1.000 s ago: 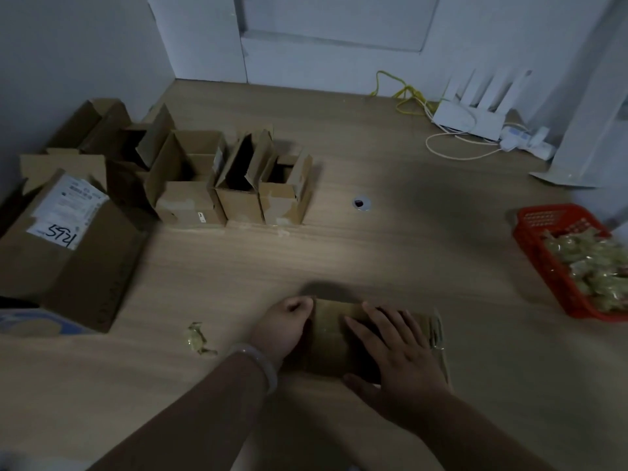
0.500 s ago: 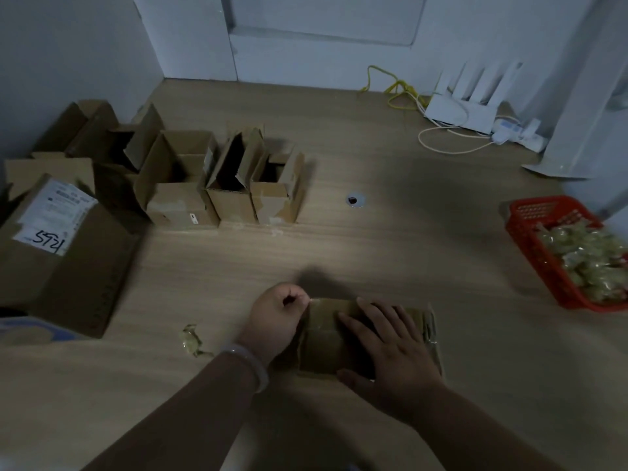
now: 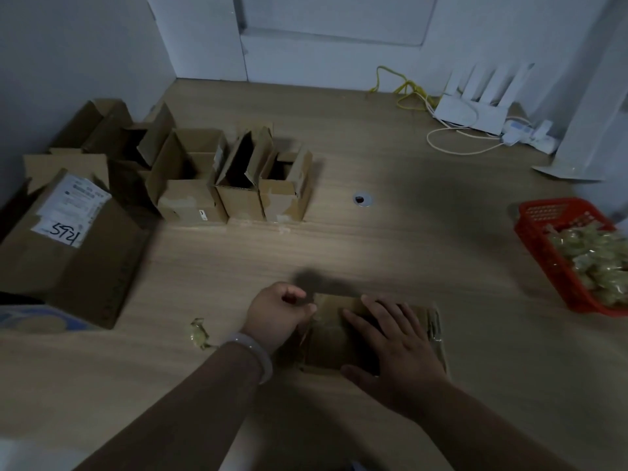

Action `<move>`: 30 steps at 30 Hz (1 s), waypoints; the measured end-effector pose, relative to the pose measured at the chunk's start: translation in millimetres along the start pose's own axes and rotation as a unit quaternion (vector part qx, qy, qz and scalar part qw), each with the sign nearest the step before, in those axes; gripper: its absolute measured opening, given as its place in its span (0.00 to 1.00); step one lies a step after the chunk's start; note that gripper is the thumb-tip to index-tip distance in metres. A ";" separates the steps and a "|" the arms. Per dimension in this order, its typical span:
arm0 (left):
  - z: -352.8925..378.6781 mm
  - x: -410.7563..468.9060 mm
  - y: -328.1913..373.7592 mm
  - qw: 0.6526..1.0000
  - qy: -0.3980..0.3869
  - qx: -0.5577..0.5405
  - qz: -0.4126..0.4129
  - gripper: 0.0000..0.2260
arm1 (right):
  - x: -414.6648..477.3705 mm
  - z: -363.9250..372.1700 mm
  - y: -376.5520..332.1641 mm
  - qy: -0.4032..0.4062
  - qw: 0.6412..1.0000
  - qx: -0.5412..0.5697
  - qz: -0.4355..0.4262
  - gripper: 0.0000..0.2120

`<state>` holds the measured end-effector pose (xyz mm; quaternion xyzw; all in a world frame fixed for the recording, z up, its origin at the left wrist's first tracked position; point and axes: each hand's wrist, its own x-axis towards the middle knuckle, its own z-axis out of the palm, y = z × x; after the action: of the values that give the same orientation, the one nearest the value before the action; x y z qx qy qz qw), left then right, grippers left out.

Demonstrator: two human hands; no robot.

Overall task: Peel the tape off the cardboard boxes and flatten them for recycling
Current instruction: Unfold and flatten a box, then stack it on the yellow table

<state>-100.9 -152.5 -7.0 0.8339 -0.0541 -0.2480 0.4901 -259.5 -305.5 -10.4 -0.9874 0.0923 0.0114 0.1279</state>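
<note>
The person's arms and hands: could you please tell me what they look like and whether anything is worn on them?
The left forearm and right forearm are bare, no sleeves in view; the left hand and right hand are ungloved. A pale, smooth, rounded bangle circles the left wrist. No ring or watch shows on the right hand.

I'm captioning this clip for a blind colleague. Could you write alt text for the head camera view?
A person's right hand presses flat on a cardboard box on a dim wooden table, while the left hand pinches tape at its left end. Open cardboard boxes stand at the back left; a red basket of pale crumpled scraps sits at right.
</note>
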 end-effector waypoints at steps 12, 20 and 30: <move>-14.1 -29.2 -23.2 0.987 -0.087 0.099 -0.088 0.15 | -1.8 0.9 0.5 0.015 1.000 -0.012 -0.010 0.36; -17.8 -57.3 -26.0 0.994 -0.038 -0.042 -0.092 0.08 | 7.9 7.6 -10.6 0.042 0.999 -0.020 0.024 0.37; -20.1 -65.2 -19.1 0.963 0.019 0.221 0.151 0.07 | 7.6 14.2 -7.5 0.041 0.999 -0.033 0.008 0.37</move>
<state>-151.3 -105.1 8.4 0.9082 -0.2240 -0.1369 0.3260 -250.6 -296.1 -22.6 -0.9899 0.1051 -0.0251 0.0912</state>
